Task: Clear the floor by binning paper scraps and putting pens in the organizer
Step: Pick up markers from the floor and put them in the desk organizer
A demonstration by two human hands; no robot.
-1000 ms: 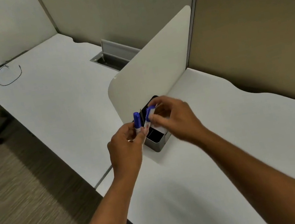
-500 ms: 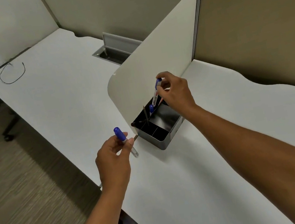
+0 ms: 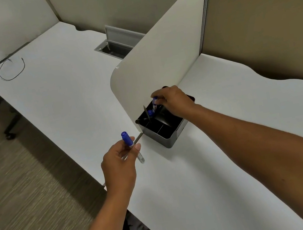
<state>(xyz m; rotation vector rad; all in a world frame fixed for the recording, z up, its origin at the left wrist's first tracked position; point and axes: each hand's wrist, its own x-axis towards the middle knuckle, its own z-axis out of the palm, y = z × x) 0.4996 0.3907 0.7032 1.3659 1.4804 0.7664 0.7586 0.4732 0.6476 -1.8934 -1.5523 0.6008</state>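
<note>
A black desk organizer (image 3: pixel 167 135) with several compartments stands on the white desk against a cream divider panel. My right hand (image 3: pixel 174 101) hovers over its back compartment, fingers pinching a blue-capped pen (image 3: pixel 154 103) that points down into it. Another blue-capped pen (image 3: pixel 150 113) stands inside beside it. My left hand (image 3: pixel 119 161) is in front and to the left of the organizer, above the desk edge, holding a second blue-capped pen (image 3: pixel 130 146) with a clear barrel, cap up.
The cream divider (image 3: pixel 159 48) rises directly behind the organizer. A dark bin with crumpled paper (image 3: pixel 135 229) sits under the desk edge below my left arm. A loose black cable (image 3: pixel 12 69) lies far left, and an open cable tray (image 3: pixel 114 48) is behind the divider.
My right hand has lowered its pen deeper into the organizer's back compartment. My left hand with its pen has stayed roughly in place beside the organizer.
</note>
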